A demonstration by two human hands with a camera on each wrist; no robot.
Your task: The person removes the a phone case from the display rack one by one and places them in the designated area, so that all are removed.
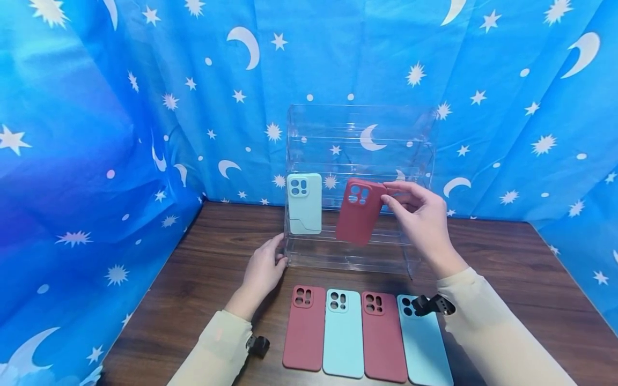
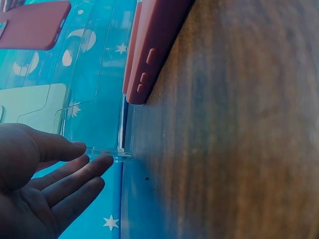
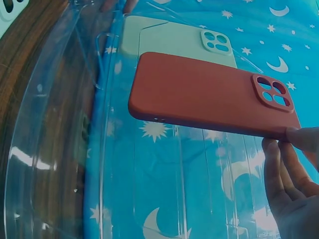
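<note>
My right hand (image 1: 422,220) pinches a dark red phone case (image 1: 359,212) by its upper right edge, between thumb and fingers. The case is tilted, its camera cutouts at the top, in front of a clear tiered display stand (image 1: 347,262). In the right wrist view the red case (image 3: 199,94) overlaps a pale mint phone case (image 3: 174,37) behind it. That mint case (image 1: 305,206) stands upright at the stand's left side, its lower part behind a clear lip. At the stand's lower left edge is my left hand (image 1: 263,268), fingers extended, fingertips right at the clear side.
On the wooden table (image 1: 232,230), two red phone cases (image 1: 305,338) (image 1: 384,343) and two mint ones (image 1: 344,343) (image 1: 427,348) lie alternating in a row before the stand. A blue star-and-moon cloth (image 1: 193,107) hangs behind and at the sides.
</note>
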